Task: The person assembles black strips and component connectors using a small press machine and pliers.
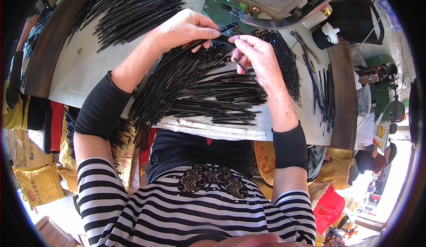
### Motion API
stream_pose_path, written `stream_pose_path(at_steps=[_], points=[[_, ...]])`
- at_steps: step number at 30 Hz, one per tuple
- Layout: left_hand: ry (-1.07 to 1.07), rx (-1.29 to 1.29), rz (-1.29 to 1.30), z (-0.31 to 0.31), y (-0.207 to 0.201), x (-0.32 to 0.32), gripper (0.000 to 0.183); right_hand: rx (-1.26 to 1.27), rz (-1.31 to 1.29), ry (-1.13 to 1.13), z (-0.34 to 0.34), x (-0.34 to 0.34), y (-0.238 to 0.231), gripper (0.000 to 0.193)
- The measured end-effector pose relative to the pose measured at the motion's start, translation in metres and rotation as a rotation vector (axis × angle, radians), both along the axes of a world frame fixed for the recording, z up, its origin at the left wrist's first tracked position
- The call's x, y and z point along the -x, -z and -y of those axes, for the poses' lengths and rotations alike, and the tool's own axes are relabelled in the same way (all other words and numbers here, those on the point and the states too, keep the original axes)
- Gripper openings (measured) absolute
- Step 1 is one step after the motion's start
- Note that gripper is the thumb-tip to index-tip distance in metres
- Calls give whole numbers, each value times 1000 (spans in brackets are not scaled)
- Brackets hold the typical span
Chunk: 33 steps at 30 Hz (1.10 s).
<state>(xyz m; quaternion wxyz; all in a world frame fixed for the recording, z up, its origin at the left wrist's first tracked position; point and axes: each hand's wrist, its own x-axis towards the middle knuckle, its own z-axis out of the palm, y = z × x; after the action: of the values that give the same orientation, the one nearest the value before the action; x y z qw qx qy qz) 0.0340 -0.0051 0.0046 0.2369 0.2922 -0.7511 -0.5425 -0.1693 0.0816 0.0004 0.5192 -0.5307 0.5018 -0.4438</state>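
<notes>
My left hand is closed around a thin black rod, whose end reaches under the head of a bench machine. Close beside it, my right hand pinches another slim black rod that slants down past the palm toward the wrist. The two rods come together near the fingertips, but I cannot tell whether they are joined. Beneath both hands lies a big loose pile of similar black rods, with more rods lying crosswise nearer to me.
Further bundles of black rods lie on the pale worktop at far left and right. Pliers rest right of the machine, near a black-and-white bottle. Yellow sacks stand below the table's left side.
</notes>
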Motion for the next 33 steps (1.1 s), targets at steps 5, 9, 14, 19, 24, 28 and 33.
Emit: stream_pose_path(at_steps=[5,9,14,19,24,28,33], points=[[-1,-17,-32,0,1,0,32,10,9,19,-1,-1,-1,28],[13,-30,-56,2,3,0,31,17,12,25,0,0,0,28],[-12,-25,-43,1,4,0,30,2,-12,17,1,1,-1,28],[27,-61,-34,5,4,-1,32,-4,-38,8,2,0,-2,27],[24,-82,-43,4,6,-1,31,-17,-44,-5,1,2,-2,27],[45,-106,-32,3,3,0,32,-16,-56,4,1,1,-2,27],[52,-98,-23,2,2,-1,34,-36,1,-4,1,2,-2,29]])
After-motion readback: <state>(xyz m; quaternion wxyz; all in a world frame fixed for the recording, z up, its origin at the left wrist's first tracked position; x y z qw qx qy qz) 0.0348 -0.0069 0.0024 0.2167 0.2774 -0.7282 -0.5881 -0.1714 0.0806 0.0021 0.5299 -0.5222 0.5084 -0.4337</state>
